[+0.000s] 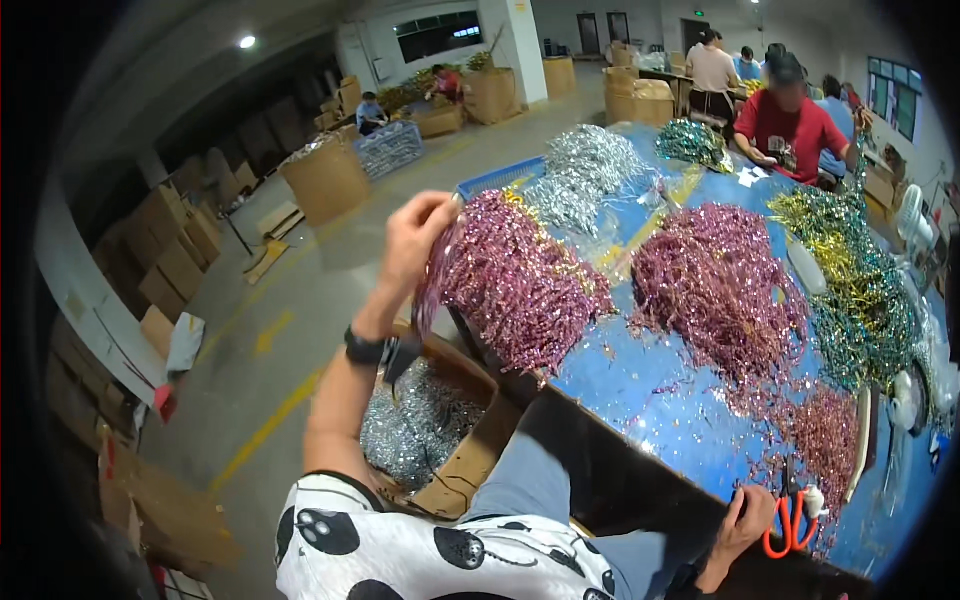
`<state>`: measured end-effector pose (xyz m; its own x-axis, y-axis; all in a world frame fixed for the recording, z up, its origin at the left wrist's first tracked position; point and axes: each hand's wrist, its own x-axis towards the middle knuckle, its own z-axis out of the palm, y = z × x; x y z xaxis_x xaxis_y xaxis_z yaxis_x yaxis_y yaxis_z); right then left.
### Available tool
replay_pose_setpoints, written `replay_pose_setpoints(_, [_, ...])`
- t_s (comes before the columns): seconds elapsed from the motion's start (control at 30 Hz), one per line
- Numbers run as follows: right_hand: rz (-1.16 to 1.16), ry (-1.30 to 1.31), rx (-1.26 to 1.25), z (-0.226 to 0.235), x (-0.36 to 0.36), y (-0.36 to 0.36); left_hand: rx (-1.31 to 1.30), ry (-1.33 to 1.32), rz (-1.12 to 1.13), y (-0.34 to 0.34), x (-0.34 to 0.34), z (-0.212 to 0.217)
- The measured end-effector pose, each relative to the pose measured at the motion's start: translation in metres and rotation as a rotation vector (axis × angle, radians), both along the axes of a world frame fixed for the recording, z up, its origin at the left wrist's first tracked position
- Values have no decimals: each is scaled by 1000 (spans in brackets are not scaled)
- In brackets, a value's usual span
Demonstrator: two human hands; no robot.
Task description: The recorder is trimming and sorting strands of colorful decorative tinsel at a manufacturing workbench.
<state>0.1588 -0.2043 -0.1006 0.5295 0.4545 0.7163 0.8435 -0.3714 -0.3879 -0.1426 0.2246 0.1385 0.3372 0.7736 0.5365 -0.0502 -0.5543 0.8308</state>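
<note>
My left hand (413, 243), with a dark watch on the wrist, is raised at the table's left edge. Its fingers are pinched on a bunch of pink tinsel strands, which hang down beside a pink tinsel heap (515, 285). My right hand (745, 520) rests low at the near table edge, fingers loosely bent and a little apart, with nothing visible in them. Right beside it lie scissors with orange-red handles (790, 525). A second pink tinsel heap (715, 285) spreads across the middle of the table, and short pink scraps (820, 430) are scattered near the scissors.
Silver tinsel (585, 175) and green-gold tinsel (850, 280) lie on the blue table (640, 400). Below my left arm stands a cardboard box (470, 485) holding silver tinsel. A person in a red shirt (795, 130) works across the table; a white fan (912, 215) stands right.
</note>
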Motion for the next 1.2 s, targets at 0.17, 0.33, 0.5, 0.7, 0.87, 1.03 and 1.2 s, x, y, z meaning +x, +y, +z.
replay_pose_setpoints(0.17, [-45,67,22,-3,3,-5,457,362,237,123,67,-24])
replay_pose_setpoints(0.33, [-47,71,68,16,0,20,532,537,311,156,76,-45])
replay_pose_setpoints(0.5, [-76,63,50,14,-2,17,756,572,321,169,63,-35])
replay_pose_setpoints(0.7, [-136,30,18,14,-8,11,514,411,-172,2,115,-31])
replay_pose_setpoints(0.87, [-165,-9,5,1,-5,4,589,278,-731,-117,143,-24])
replay_pose_setpoints(1.03, [-162,7,-4,6,-6,10,320,-384,-1581,-192,95,24])
replay_pose_setpoints(1.2, [-159,-2,5,4,-3,14,145,-507,-1584,-212,112,40])
